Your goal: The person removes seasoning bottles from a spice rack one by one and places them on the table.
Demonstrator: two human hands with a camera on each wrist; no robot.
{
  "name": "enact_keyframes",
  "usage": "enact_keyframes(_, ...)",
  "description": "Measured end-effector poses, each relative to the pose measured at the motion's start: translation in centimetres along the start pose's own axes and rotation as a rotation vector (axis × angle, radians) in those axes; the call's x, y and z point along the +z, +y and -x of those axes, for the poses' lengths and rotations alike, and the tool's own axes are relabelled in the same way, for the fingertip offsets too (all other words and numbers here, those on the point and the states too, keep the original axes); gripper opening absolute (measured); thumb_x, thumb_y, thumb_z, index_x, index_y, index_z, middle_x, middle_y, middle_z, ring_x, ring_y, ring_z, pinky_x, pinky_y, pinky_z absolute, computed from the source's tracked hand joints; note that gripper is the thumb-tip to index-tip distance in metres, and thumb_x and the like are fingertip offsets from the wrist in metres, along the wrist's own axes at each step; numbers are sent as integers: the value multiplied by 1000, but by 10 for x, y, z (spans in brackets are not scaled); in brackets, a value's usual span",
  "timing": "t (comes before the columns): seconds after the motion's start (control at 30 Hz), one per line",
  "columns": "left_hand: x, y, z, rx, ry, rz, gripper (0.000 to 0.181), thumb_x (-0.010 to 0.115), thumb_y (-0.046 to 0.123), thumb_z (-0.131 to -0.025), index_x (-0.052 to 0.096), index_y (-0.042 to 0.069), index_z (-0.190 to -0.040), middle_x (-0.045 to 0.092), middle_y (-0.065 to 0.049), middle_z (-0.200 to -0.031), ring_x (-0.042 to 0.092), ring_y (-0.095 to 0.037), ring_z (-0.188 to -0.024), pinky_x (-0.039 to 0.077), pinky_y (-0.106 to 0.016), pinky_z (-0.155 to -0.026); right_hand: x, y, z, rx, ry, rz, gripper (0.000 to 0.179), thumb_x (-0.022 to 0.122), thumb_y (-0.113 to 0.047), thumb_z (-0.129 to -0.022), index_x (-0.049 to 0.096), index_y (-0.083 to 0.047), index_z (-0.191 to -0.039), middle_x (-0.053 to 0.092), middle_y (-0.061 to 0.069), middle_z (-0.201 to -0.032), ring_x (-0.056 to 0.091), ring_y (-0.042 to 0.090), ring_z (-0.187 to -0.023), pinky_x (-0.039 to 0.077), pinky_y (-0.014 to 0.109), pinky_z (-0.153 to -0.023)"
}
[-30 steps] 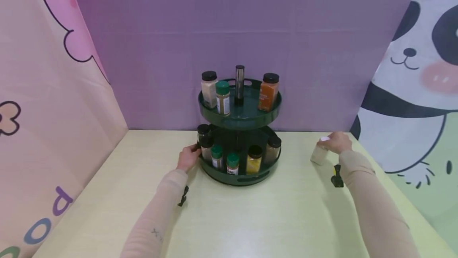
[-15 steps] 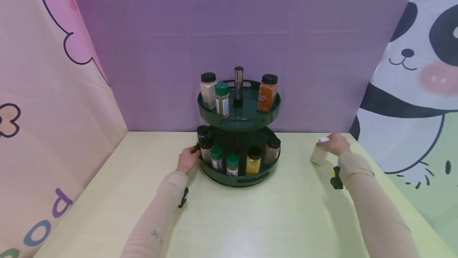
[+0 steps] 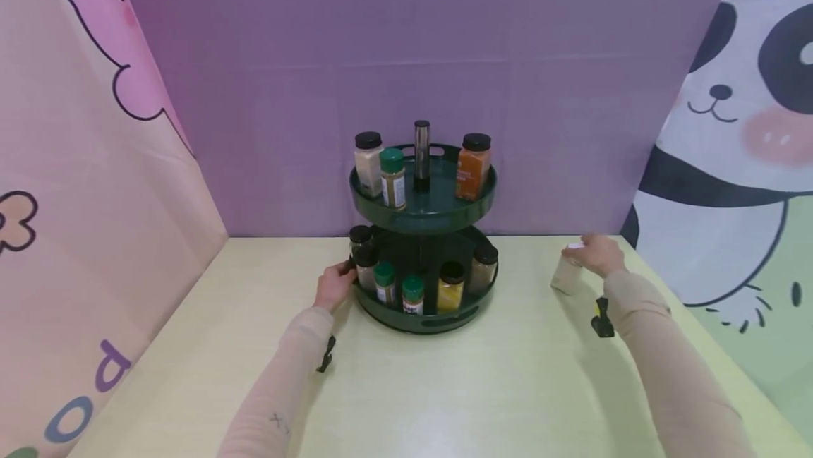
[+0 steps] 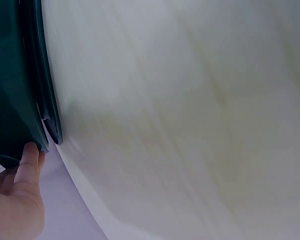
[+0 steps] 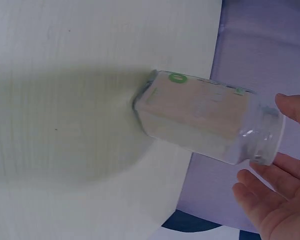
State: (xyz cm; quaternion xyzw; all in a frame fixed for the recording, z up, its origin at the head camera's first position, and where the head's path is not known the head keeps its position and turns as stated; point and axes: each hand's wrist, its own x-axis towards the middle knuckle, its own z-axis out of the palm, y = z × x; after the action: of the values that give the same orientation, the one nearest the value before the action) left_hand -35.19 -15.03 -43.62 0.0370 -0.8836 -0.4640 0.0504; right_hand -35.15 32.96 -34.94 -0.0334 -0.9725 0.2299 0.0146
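Note:
A dark green two-tier turntable rack (image 3: 422, 219) stands at the middle of the table. My left hand (image 3: 333, 287) grips the left rim of its lower tray (image 3: 419, 324); in the left wrist view, one digit lies against the outer green wall (image 4: 10, 95) and the others go behind it. Off to the right, my right hand (image 3: 600, 255) holds a clear jar (image 3: 565, 278) of pale powder by its white lid. In the right wrist view, the thumb (image 5: 296, 110) and fingers sit on opposite sides of the lid, and the jar's base is at the tabletop.
On the upper tier are a black-lidded pale jar (image 3: 368, 167), a green-lidded jar (image 3: 393, 179) and an orange jar (image 3: 473, 169). Several jars stand on the lower tier, among them a yellow one (image 3: 450, 290). A purple backdrop (image 3: 286, 126) hangs behind the table (image 3: 444, 394).

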Motion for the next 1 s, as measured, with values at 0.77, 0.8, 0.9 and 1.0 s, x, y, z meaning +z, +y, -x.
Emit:
enact_keyframes(0.77,2,1,-3,-1,-7,-4,42,46,21,-92,51,-1,-128,55,-21,-124,51,-35,-116,42,-45,-97,-22,-75,8,-303,-69,-44,57,59,-26,-88,41,6,-131,47,28,-130,47,43,-117,39,53,-96)
enact_keyframes(0.8,2,1,-3,1,-6,-5,42,46,20,-92,51,-1,-128,55,-22,-124,51,-36,-116,41,-45,-97,-20,-78,8,-310,-78,-45,57,60,-25,-87,42,6,-131,47,27,-131,48,42,-117,39,53,-96)
enact_keyframes(0.9,1,1,-1,0,0,-8,42,46,20,-92,51,-1,-127,55,-22,-124,51,-36,-116,41,-45,-97,-14,-87,8,-345,-101,-65,58,61,-26,-86,42,5,-131,48,27,-130,49,41,-116,40,51,-96)
enact_keyframes(1.0,0,1,1,-5,1,-2,42,47,19,-92,51,-2,-127,55,-22,-124,51,-36,-116,41,-45,-97,-6,-95,8,-389,-120,-76,60,64,-29,-84,44,4,-130,49,25,-130,50,40,-115,42,50,-95)
